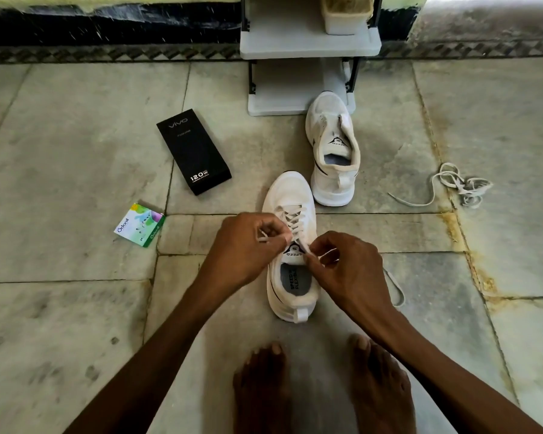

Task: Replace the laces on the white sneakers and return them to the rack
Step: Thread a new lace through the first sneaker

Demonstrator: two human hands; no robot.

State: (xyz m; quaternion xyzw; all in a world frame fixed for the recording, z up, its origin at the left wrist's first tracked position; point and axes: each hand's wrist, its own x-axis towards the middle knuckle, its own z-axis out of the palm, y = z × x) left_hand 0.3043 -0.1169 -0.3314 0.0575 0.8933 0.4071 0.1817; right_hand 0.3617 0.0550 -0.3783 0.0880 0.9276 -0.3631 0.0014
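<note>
A white sneaker (290, 195) stands on the stone floor in front of me, toe pointing away, with a white lace (292, 218) crossed through its eyelets. My left hand (248, 245) pinches one lace end at the sneaker's left side. My right hand (348, 267) pinches the other end by the tongue; a loose stretch of lace trails to its right. A second white sneaker (333, 151) without a lace stands farther back by the grey shoe rack (308, 45). A loose lace (458, 186) lies bunched on the floor at the right.
A black phone box (193, 150) and a small colourful carton (140, 225) lie on the floor to the left. A tan-lined container (347, 14) sits on the rack's upper shelf. My bare feet (320, 386) are just behind the near sneaker. A dark wall base runs along the back.
</note>
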